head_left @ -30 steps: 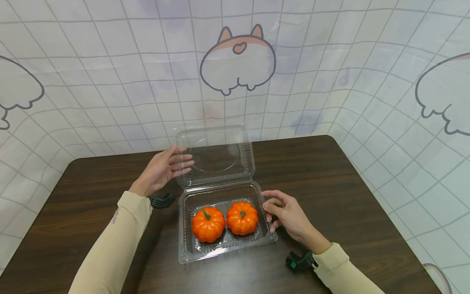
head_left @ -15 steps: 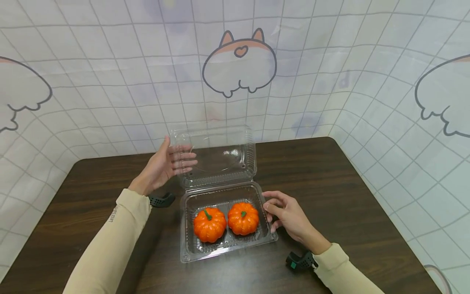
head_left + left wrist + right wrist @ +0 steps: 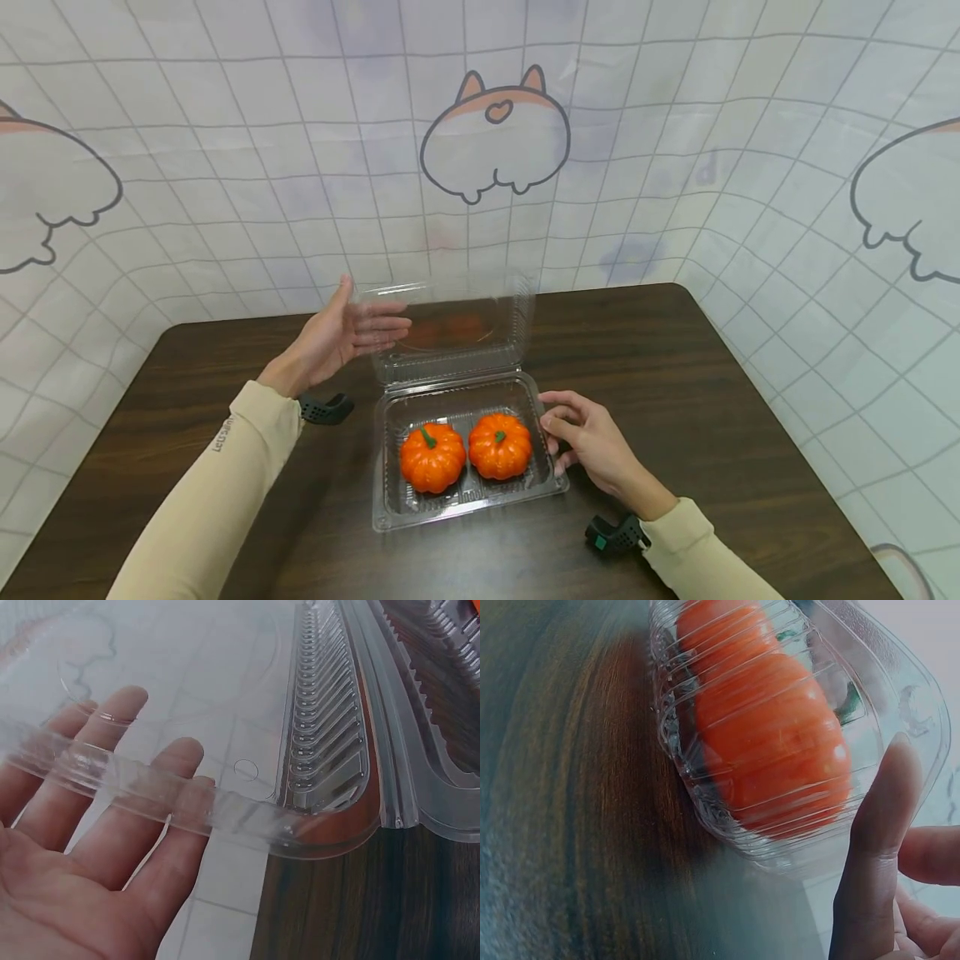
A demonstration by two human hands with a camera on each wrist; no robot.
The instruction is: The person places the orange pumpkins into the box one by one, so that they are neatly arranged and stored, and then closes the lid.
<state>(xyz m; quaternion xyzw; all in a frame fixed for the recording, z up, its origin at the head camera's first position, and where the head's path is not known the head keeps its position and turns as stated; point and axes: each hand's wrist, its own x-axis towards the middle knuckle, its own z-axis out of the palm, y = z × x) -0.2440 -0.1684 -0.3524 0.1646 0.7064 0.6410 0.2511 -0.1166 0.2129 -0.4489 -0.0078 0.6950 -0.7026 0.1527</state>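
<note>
A clear plastic clamshell container (image 3: 472,509) stands on the table with its hinged lid (image 3: 480,360) raised at the back. Two small orange pumpkins with green stems, a left one (image 3: 432,462) and a right one (image 3: 500,450), sit side by side in the base. My left hand (image 3: 330,337) is behind the lid's left side, its extended fingers (image 3: 176,761) showing through the plastic. At the base's right edge, my right hand (image 3: 596,442) pinches the rim, with a finger (image 3: 889,795) up against the clear wall in the right wrist view.
The dark wood table (image 3: 675,400) backs onto a pale grid-patterned curtain (image 3: 637,125) with cartoon animal drawings. Its far edge runs behind the raised lid. A black wrist strap (image 3: 326,409) sits on the left wrist, another strap (image 3: 617,534) on the right.
The lid has tipped somewhat forward toward the base, and the left hand has moved with it, fingers straighter than before. The right hand stays at the rim; the pumpkins keep their places.
</note>
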